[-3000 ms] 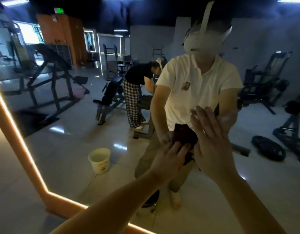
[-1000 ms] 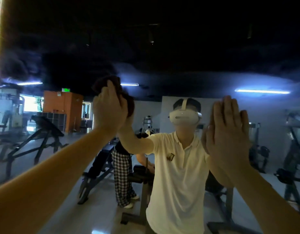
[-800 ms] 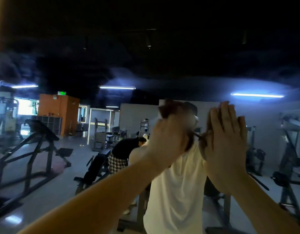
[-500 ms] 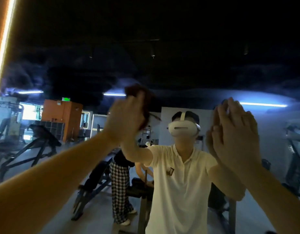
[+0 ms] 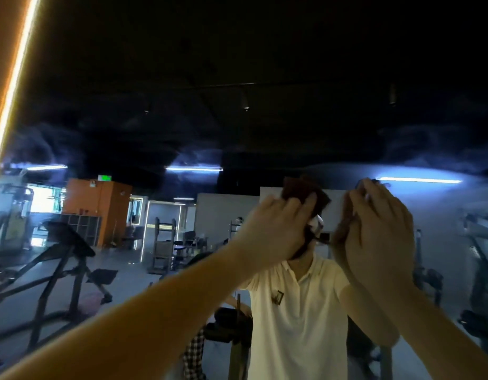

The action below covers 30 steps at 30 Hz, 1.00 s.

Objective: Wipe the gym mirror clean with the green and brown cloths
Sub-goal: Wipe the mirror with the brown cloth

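Left hand: raised against the mirror, fingers curled round the brown cloth. The cloth is bunched and sticks out at 12 o'clock from the knuckles, lying on the glass a little right of the view's centre.

Right hand: at 3 o'clock from the left hand and just beside it, with its back toward us. The fingers are held together, nearly straight and laid toward the glass. A dark edge shows past the fingertips at 12 o'clock; we cannot tell if it is a cloth, nor its colour.

A lit orange light strip runs along the mirror edge at 9 to 10 o'clock.

Writing: the green sign reflected at 9 o'clock is too small to read. The badge on the reflected white shirt is not legible.
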{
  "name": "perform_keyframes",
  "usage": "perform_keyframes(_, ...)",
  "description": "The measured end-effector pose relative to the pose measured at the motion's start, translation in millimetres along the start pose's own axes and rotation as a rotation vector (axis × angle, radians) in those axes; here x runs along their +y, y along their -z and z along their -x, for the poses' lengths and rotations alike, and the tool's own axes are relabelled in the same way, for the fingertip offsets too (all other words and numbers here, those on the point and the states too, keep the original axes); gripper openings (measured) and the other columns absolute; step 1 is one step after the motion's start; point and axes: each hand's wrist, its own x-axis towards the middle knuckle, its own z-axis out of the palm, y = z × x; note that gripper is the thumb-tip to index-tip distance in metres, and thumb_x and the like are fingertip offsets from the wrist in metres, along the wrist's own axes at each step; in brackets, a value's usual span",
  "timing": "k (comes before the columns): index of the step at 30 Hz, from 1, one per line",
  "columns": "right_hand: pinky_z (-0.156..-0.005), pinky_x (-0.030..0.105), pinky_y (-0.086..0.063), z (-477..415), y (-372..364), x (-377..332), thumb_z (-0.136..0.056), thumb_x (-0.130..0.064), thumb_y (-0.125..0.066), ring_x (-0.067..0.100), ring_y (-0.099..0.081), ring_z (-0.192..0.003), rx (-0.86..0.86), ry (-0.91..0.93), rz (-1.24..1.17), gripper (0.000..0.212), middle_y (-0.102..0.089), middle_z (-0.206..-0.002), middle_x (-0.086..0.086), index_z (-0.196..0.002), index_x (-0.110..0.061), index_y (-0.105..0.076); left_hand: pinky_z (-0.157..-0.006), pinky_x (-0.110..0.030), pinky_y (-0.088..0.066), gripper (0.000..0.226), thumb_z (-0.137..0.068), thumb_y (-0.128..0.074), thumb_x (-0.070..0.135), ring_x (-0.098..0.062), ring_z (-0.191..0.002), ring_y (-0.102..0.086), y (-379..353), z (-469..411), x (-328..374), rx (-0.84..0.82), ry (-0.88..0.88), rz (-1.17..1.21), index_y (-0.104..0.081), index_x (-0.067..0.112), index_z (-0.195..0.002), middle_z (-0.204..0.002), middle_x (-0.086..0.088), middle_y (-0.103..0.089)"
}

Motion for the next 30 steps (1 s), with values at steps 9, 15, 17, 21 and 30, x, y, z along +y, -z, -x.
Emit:
perform_keyframes(9, -0.123, 0.060, -0.022, 2, -16, 5, -0.105, -0.037, -0.018, 0.035, -0.020, -0.156, -0.116, 0.080, 0.123, 0.064, -0.025, -0.167, 0.019, -0.158, -0.004, -0.035, -0.079, -0.045, -0.047, 0.056, -0.104, -0.044, 0.028, -0.040, -0.091, -0.067, 13, 17, -148, 0.024, 1.016, -0.137, -0.038, -0.004, -0.150, -0.111, -0.023, -0.066)
perform_keyframes(15, -0.123, 0.061, -0.021, 6, -20, 2, -0.104, -0.030, -0.028, 0.034, -0.017, -0.157, -0.111, 0.080, 0.127, 0.061, -0.022, -0.168, 0.018, -0.157, -0.002, -0.034, -0.074, -0.033, -0.055, 0.061, -0.093, -0.058, 0.039, -0.020, -0.081, -0.063, 2, -25, -11, 0.083, 0.619, 0.122, -0.046, 0.006, -0.144, -0.102, -0.006, -0.065)
perform_keyframes(17, -0.122, 0.062, -0.024, 6, -13, 4, -0.100, -0.029, -0.032, 0.034, -0.021, -0.156, -0.116, 0.120, 0.103, 0.062, -0.026, -0.167, 0.018, -0.155, -0.001, -0.038, -0.073, -0.031, -0.053, 0.069, -0.090, -0.064, 0.045, -0.019, -0.079, -0.064, -2, -18, 16, 0.042, 0.342, 0.090, -0.050, 0.003, -0.144, -0.101, -0.006, -0.067)
perform_keyframes(21, -0.120, 0.062, -0.028, 12, 4, 14, -0.103, -0.029, -0.025, 0.033, -0.028, -0.154, -0.180, 0.207, 0.104, 0.059, -0.032, -0.165, 0.016, -0.152, -0.002, -0.044, -0.077, -0.035, -0.052, 0.067, -0.091, -0.055, 0.045, -0.022, -0.084, -0.066, 0, 20, -19, -0.036, 0.017, 0.054, -0.052, 0.007, -0.146, -0.106, -0.007, -0.067)
perform_keyframes(30, -0.121, 0.057, -0.028, 33, 62, 60, -0.099, -0.027, -0.028, 0.034, -0.033, -0.150, -0.212, 0.133, 0.207, 0.062, -0.038, -0.162, 0.018, -0.154, -0.001, -0.042, -0.099, -0.050, -0.037, 0.054, -0.096, -0.045, 0.028, -0.040, -0.119, -0.040, -9, 55, -88, 0.120, 0.548, 0.111, -0.051, 0.008, -0.146, -0.140, -0.024, -0.043)
